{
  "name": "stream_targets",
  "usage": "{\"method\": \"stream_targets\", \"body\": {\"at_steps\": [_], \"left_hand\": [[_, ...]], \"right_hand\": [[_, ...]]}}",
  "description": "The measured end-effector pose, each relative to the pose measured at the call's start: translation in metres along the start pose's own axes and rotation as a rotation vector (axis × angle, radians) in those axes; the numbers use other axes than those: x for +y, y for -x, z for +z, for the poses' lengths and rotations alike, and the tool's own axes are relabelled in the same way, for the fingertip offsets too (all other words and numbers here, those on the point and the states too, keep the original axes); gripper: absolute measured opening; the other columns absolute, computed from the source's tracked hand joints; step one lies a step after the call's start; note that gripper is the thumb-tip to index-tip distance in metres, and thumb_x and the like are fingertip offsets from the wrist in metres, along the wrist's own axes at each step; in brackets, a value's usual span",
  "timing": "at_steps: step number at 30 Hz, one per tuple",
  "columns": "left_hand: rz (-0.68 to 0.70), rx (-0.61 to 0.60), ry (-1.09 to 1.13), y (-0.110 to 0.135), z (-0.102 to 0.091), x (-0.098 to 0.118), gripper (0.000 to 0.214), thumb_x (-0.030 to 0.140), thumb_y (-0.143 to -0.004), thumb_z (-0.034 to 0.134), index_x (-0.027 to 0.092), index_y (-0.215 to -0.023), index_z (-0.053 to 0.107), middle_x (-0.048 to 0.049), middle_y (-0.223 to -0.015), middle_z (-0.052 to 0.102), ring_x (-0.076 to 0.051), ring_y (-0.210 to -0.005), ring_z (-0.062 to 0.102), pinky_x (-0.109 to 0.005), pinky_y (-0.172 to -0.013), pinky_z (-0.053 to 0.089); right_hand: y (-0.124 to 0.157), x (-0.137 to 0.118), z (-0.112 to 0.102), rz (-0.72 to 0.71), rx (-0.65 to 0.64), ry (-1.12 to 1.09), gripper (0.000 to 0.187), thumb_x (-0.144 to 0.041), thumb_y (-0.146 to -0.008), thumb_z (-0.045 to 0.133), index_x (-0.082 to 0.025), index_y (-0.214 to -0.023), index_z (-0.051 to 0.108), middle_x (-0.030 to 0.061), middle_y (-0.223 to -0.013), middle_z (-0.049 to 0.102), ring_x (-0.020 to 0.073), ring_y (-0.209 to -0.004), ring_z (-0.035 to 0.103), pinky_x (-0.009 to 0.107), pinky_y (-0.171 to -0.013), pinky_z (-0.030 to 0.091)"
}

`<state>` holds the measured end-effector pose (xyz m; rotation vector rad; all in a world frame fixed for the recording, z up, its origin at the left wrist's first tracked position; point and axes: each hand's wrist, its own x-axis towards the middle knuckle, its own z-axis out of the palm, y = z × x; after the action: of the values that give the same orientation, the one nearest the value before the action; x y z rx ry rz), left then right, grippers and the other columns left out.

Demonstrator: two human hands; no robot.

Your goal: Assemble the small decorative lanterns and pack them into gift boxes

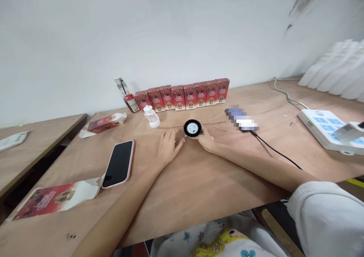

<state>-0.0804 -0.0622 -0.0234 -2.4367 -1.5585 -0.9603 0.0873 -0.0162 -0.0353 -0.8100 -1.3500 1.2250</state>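
My right hand (207, 141) is closed around a round black object with a white disc (192, 128) facing up. It looks like the underside of something small, but its lower part is hidden. To its left, my left hand (167, 145) lies palm down on the table, thumb apart from the fingers, holding nothing I can see. A tiny pale bit (185, 136) shows between the left thumb and the round object. Just beyond my left hand a small white lantern (151, 116) stands upright. Several thin bent wires (218, 125) lie to the right of the round object.
Several red printed boxes (178, 97) stand in a row along the wall. Two opened red boxes (106, 123) lie at left, near a phone (118, 164). At right are another phone (241, 119) on a black cable and a white power strip (327, 128).
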Motion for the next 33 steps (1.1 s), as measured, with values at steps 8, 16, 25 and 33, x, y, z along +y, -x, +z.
{"method": "stream_targets", "body": {"at_steps": [8,16,25,33], "left_hand": [[0.251,0.284,-0.065,0.012,0.000,0.014,0.022,0.031,-0.079,0.063,0.023,-0.097,0.055,-0.0104,-0.114,0.058,-0.027,-0.115,0.054,-0.042,-0.093,0.042],[0.176,0.283,-0.044,0.009,-0.004,0.011,0.016,0.027,-0.084,0.057,0.024,-0.100,0.057,-0.0101,-0.114,0.062,-0.023,-0.107,0.058,-0.039,-0.087,0.040],[0.100,0.376,-0.011,0.008,-0.002,0.009,0.013,0.030,-0.087,0.057,0.025,-0.099,0.059,-0.0091,-0.118,0.062,-0.022,-0.104,0.059,-0.037,-0.086,0.035],[0.122,0.445,-0.079,0.007,-0.005,0.011,0.018,0.029,-0.087,0.058,0.021,-0.103,0.058,-0.0095,-0.113,0.066,-0.020,-0.099,0.061,-0.033,-0.083,0.036]], "right_hand": [[0.003,-0.006,-0.002,-0.134,-0.140,0.184,0.028,-0.022,-0.058,0.064,-0.018,-0.085,0.059,0.0006,-0.087,0.063,0.0180,-0.086,0.056,0.033,-0.082,0.043],[0.004,-0.006,-0.003,-0.105,-0.160,0.244,0.030,-0.021,-0.060,0.065,-0.019,-0.089,0.059,0.0007,-0.093,0.065,0.0185,-0.089,0.057,0.032,-0.084,0.043],[0.003,-0.004,-0.004,-0.109,-0.215,0.363,0.038,-0.025,-0.069,0.068,-0.020,-0.105,0.058,0.0047,-0.105,0.065,0.0215,-0.099,0.058,0.037,-0.090,0.042],[0.005,-0.010,-0.002,-0.146,-0.208,0.459,0.040,-0.028,-0.071,0.069,-0.019,-0.108,0.059,0.0056,-0.108,0.067,0.0220,-0.100,0.060,0.036,-0.089,0.043]]}}
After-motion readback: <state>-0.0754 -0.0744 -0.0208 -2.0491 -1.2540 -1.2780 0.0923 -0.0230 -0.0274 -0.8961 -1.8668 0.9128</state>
